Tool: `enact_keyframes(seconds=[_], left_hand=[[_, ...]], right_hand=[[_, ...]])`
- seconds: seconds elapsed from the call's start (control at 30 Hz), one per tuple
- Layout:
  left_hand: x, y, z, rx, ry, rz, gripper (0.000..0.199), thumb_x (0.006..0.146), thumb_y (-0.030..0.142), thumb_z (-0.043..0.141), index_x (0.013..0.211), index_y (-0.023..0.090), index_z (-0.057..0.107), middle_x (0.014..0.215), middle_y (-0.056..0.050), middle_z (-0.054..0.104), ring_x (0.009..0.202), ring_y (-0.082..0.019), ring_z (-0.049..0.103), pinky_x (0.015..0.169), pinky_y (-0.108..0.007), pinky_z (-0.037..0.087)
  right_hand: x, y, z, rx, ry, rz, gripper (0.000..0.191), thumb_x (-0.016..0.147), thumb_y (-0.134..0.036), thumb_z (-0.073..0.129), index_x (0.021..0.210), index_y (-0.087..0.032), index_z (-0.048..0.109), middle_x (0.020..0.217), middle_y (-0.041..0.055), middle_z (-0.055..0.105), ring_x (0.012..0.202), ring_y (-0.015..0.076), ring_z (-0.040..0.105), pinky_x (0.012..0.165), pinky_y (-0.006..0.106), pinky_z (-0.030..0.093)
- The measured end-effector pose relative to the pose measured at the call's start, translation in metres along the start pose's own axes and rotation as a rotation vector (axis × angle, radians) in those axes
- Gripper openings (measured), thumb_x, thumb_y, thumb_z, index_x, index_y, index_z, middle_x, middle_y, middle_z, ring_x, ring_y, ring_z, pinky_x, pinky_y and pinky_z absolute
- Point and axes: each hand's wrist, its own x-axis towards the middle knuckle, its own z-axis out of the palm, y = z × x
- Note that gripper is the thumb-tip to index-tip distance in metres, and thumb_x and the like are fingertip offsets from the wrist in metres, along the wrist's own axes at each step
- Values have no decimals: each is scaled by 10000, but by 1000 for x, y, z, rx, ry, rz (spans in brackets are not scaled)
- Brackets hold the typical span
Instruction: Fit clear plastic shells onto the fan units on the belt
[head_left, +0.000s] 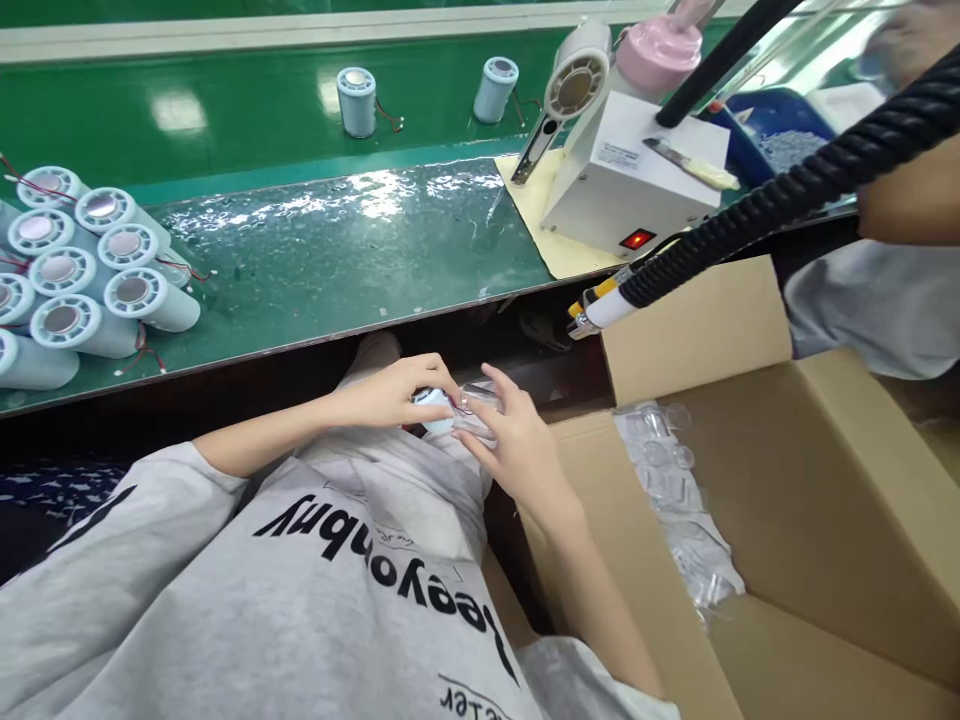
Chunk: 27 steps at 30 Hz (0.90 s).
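Observation:
Over my lap, my left hand point(409, 390) is wrapped round a light-blue cylinder point(435, 410) with a slotted end, of the same kind as those on the bench. Close against it, my right hand point(517, 435) grips a clear plastic piece point(480, 412) between thumb and fingers. The cylinder and the clear piece meet between my hands; whether one sits inside the other I cannot tell. A thin red wire shows near my left fingertips. My fingers hide much of both things.
Several light-blue cylinders point(64, 270) with wires lie piled on the bench point(337, 255) at left. Two cylinders stand on the green belt point(247, 100). A white box point(630, 180) with a lit red switch and a black hose point(795, 190) are at right. Clear plastic parts point(667, 480) fill part of a carton point(817, 480).

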Motion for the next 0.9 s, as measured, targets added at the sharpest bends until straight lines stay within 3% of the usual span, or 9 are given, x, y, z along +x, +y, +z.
enact_keyframes(seconds=[0.1,0.27,0.43,0.57,0.63,0.7,0.8,0.9], left_hand=[[0,0,2,-8,81,14,253,903,373,706,1060,181,756,1042,-67,646,975,-184,635,910,-321,495],[1,-12,10,-61,186,27,545,685,470,906,1137,203,758,1028,-56,631,974,-201,618,929,-363,516],[-1,-28,14,8,154,75,613,663,467,918,1201,222,758,1189,-117,596,1156,-276,594,1029,-452,501],[-1,-28,12,-85,26,106,657,731,405,878,1329,217,679,1344,-152,625,1269,-298,589,1108,-468,459],[-2,-23,13,-190,0,41,684,740,370,870,1365,218,639,1356,-143,648,1238,-281,622,1082,-447,482],[-3,-19,14,-344,17,-62,709,730,342,870,1378,215,613,1376,-140,642,1186,-260,653,1007,-406,529],[-4,-13,17,-578,26,-185,715,734,347,861,1382,215,590,1362,-136,635,1063,-215,687,862,-342,574],[-5,-9,16,-629,-8,-240,744,733,387,864,1403,233,580,1305,-124,654,964,-194,698,779,-321,578]], right_hand=[[2,4,2,227,-90,54,126,885,-307,761,941,-196,740,1353,178,596,1161,361,652,870,482,612],[4,-2,3,523,90,189,233,936,-368,687,769,-207,705,1150,119,657,1066,282,691,935,448,574],[6,-7,6,601,213,327,317,926,-271,620,620,-206,675,972,88,698,888,223,706,714,337,563],[5,1,8,863,225,455,350,891,-354,703,569,-217,692,958,73,723,979,255,734,783,352,593],[4,6,8,973,222,446,366,916,-429,697,612,-230,736,999,75,752,1022,270,737,870,399,605],[2,8,7,984,183,338,329,947,-492,664,774,-249,803,1145,86,761,1123,290,717,968,452,592],[-3,8,6,773,137,125,245,908,-432,750,1091,-273,790,1364,96,688,1265,309,656,1063,487,555],[-9,8,6,592,176,20,342,876,-303,803,1206,-281,717,1364,99,687,1266,302,660,1051,482,574]])
